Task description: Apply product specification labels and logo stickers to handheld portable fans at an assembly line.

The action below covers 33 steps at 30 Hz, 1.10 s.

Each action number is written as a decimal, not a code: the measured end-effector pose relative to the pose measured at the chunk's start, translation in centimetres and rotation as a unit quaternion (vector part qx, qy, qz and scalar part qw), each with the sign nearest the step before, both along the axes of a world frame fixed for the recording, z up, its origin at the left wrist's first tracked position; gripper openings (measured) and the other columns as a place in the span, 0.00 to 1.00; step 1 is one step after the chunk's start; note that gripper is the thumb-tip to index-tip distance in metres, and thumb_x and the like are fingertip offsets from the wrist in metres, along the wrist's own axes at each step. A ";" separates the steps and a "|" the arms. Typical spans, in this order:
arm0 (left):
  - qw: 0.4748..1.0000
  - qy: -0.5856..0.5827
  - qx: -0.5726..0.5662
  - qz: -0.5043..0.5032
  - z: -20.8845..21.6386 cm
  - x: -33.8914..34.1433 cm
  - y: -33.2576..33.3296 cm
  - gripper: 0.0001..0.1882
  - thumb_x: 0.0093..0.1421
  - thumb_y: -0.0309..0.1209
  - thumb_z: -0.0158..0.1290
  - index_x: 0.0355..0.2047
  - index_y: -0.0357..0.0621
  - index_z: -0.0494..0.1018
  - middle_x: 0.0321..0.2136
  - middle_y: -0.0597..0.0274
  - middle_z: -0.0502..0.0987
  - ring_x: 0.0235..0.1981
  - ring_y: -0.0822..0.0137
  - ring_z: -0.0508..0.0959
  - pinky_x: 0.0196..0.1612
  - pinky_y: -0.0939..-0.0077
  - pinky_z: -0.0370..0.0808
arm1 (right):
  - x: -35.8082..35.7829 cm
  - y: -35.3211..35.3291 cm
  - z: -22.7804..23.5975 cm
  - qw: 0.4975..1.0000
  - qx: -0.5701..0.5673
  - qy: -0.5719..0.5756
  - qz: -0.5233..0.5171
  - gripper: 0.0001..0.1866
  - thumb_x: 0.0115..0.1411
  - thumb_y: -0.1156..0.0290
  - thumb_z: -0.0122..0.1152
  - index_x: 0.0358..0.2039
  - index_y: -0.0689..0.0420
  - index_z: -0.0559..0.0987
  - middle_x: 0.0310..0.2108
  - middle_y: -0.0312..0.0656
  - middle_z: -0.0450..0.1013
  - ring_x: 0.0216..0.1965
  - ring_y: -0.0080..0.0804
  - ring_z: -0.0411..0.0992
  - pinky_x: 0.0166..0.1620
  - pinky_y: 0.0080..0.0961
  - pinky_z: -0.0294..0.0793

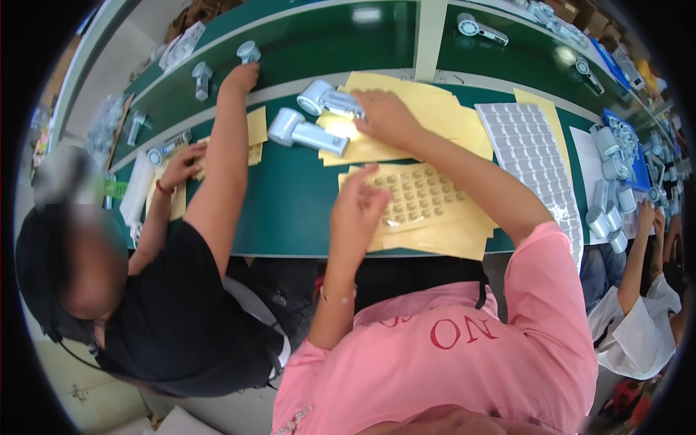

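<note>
My right hand (389, 117) is closed around the handle end of a pale blue-grey handheld fan (317, 97), its round head pointing left. A second fan (308, 133) of the same kind lies just nearer to me, partly over yellow backing sheets (435, 116). Above the left edge of a sheet of small square stickers (417, 197) hangs my left hand (357, 214), fingers bent and apart, slightly blurred. I see nothing held in it. The sticker sheet rests on more yellow paper.
To the right lies a grey-white sheet of labels (525, 145); beyond it are several fans (609, 210) and a blue tray (631, 145). A co-worker (188, 304) on my left reaches to a fan (249, 52) on the green conveyor belt (326, 43) behind the table.
</note>
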<state>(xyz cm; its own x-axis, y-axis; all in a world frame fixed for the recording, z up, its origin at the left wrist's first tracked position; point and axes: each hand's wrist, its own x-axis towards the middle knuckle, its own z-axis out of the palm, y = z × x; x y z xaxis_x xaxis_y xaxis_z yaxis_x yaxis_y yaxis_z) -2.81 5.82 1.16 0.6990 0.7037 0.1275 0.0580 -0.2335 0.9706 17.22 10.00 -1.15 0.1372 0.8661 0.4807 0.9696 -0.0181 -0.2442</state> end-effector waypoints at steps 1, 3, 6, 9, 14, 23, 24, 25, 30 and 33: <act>0.999 0.024 0.023 -0.004 -0.2 -0.7 -0.4 0.18 0.52 0.22 0.52 0.46 0.39 0.68 0.42 0.59 0.73 0.32 0.72 0.73 0.35 0.80 0.72 | -0.7 0.0 0.1 0.999 -0.042 0.029 0.001 0.28 0.50 0.60 0.58 0.49 0.58 0.67 0.36 0.50 0.70 0.39 0.43 0.68 0.42 0.37 0.64; 0.997 0.045 0.064 -0.021 -0.6 -1.7 -0.8 0.18 0.49 0.19 0.53 0.42 0.39 0.71 0.37 0.59 0.75 0.30 0.72 0.73 0.34 0.80 0.71 | -0.1 -0.7 0.2 0.995 -0.068 -0.055 0.039 0.32 0.48 0.57 0.60 0.52 0.58 0.65 0.38 0.49 0.70 0.43 0.42 0.66 0.43 0.37 0.64; 0.996 0.028 0.062 -0.059 -0.2 -3.7 -0.8 0.16 0.46 0.17 0.53 0.39 0.38 0.73 0.34 0.59 0.76 0.27 0.72 0.72 0.33 0.81 0.70 | 5.3 -4.9 3.5 0.972 -0.210 0.098 0.038 0.29 0.50 0.53 0.60 0.48 0.61 0.70 0.43 0.47 0.71 0.48 0.38 0.67 0.50 0.31 0.63; 0.994 -0.006 0.044 -0.104 -0.6 -5.6 0.2 0.17 0.45 0.16 0.54 0.38 0.38 0.74 0.36 0.58 0.75 0.23 0.74 0.71 0.27 0.83 0.69 | 14.2 -7.3 13.1 0.830 -0.420 0.361 -0.067 0.16 0.53 0.61 0.57 0.32 0.63 0.77 0.24 0.44 0.75 0.22 0.31 0.76 0.22 0.22 0.75; 0.981 0.000 -0.006 -0.195 -0.9 -5.1 1.1 0.17 0.47 0.19 0.56 0.39 0.41 0.74 0.36 0.58 0.75 0.24 0.74 0.72 0.27 0.83 0.70 | 40.6 -3.6 4.4 0.910 -0.142 -0.171 -0.349 0.19 0.50 0.71 0.53 0.45 0.51 0.72 0.46 0.45 0.69 0.47 0.42 0.68 0.47 0.41 0.69; 0.983 0.007 -0.040 -0.179 -0.4 -4.6 1.0 0.15 0.46 0.17 0.54 0.36 0.39 0.74 0.33 0.59 0.75 0.23 0.73 0.71 0.27 0.83 0.69 | 38.1 -3.2 3.2 0.890 -0.236 -0.188 -0.342 0.26 0.45 0.67 0.59 0.48 0.50 0.68 0.35 0.43 0.74 0.40 0.39 0.74 0.46 0.47 0.69; 0.985 -0.007 -0.049 -0.166 -0.6 -4.3 0.9 0.14 0.46 0.16 0.53 0.36 0.38 0.74 0.32 0.60 0.76 0.23 0.75 0.70 0.27 0.84 0.68 | 34.7 -4.6 5.8 0.912 -0.224 0.000 -0.343 0.23 0.45 0.65 0.60 0.44 0.55 0.70 0.30 0.44 0.74 0.32 0.36 0.74 0.38 0.40 0.73; 0.986 0.003 -0.064 -0.154 -0.7 -4.0 0.7 0.14 0.46 0.16 0.53 0.36 0.38 0.74 0.32 0.61 0.76 0.23 0.75 0.70 0.27 0.84 0.68 | 31.3 -6.5 7.6 0.901 -0.198 0.189 -0.336 0.22 0.46 0.63 0.60 0.41 0.60 0.72 0.24 0.45 0.73 0.25 0.33 0.75 0.29 0.32 0.76; 0.929 -0.095 -0.333 -0.134 -1.2 0.2 -2.4 0.19 0.60 0.33 0.46 0.47 0.31 0.65 0.38 0.51 0.74 0.33 0.67 0.73 0.37 0.77 0.72 | 13.9 -17.8 9.8 0.924 -0.123 0.241 -0.271 0.25 0.49 0.61 0.62 0.43 0.65 0.71 0.22 0.43 0.72 0.14 0.24 0.68 0.18 0.20 0.66; 0.807 -0.203 -0.529 -0.163 -0.5 3.2 -4.4 0.25 0.62 0.45 0.42 0.49 0.33 0.62 0.44 0.48 0.70 0.46 0.60 0.71 0.51 0.65 0.66 | 1.9 -20.8 7.8 0.967 -0.010 0.202 -0.154 0.28 0.46 0.70 0.64 0.49 0.58 0.68 0.41 0.48 0.70 0.40 0.38 0.69 0.46 0.30 0.67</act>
<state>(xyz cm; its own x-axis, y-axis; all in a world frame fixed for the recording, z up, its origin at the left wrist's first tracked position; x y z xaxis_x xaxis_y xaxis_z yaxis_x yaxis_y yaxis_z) 0.42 1.38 0.64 0.9207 0.3562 -0.1596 -0.2128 0.8010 0.5596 19.11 -10.78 6.68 0.5627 0.7630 0.3180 0.7432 -0.2985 -0.5988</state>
